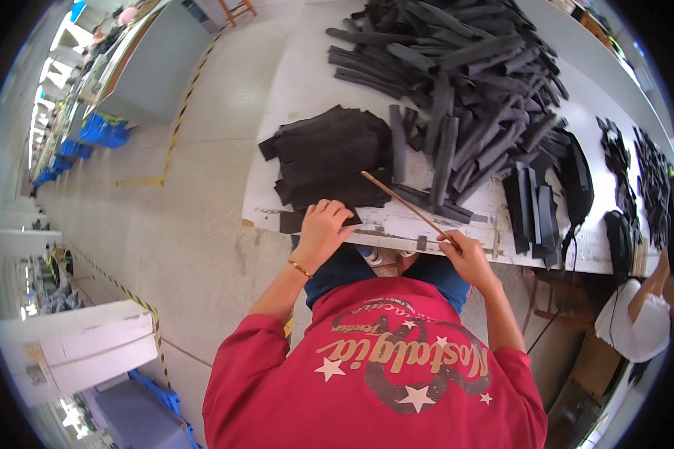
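Black flat pieces (pixel 329 153) lie stacked on white surface (pixel 296 86), near front edge. Left hand (pixel 323 230) touches stack's near side; if its fingers are pinching, cannot tell. Wooden stick (pixel 405 204) slants from stack to right hand (pixel 468 258), whose fingers are clamped on it. More rightward, farther back, black strips (pixel 481 52) lie heaped.

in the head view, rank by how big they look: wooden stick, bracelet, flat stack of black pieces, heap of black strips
1. Heap of black strips
2. Flat stack of black pieces
3. Wooden stick, long but thin
4. Bracelet
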A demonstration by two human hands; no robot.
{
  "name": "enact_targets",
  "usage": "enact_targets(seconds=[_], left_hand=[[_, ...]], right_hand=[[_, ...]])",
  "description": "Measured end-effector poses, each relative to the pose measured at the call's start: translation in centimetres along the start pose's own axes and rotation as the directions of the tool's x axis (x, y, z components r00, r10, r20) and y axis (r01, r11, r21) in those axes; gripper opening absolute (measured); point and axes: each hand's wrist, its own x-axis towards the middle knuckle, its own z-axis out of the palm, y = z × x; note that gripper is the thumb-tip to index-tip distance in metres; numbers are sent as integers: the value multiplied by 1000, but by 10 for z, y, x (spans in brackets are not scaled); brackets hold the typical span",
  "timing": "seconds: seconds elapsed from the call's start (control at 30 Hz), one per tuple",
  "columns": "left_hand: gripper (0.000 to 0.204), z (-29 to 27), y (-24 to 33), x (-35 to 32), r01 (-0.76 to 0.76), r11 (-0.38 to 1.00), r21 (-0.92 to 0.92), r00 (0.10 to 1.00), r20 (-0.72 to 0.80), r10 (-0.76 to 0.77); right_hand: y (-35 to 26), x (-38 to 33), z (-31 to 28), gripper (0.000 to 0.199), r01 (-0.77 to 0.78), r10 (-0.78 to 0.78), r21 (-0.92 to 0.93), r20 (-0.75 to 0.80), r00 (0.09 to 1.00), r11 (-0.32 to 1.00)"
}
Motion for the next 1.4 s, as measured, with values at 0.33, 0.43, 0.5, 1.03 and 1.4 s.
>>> enact_targets(seconds=[0.33, 0.43, 0.5, 1.03, 1.4], left_hand=[[15, -7, -6, 3, 64, 980, -189, 996, 72, -51], [20, -11, 2, 12, 226, 915, -333, 970, 166, -179], [23, -11, 3, 17, 239, 893, -382, 965, 194, -176], [20, 46, 108, 51, 409, 865, -289, 876, 391, -284], [24, 48, 119, 53, 329, 854, -403, 898, 414, -151]], right_hand=[[42, -45, -83, 21, 84, 145, 380, -535, 832, 921], [63, -88, -123, 19, 145, 226, 494, -614, 757, 858], [75, -113, -146, 19, 228, 173, 431, -711, 682, 873], [384, -253, -3, 13, 431, 954, 856, -297, -44, 286], [303, -227, -137, 19, 473, 649, 529, -751, -126, 704]])
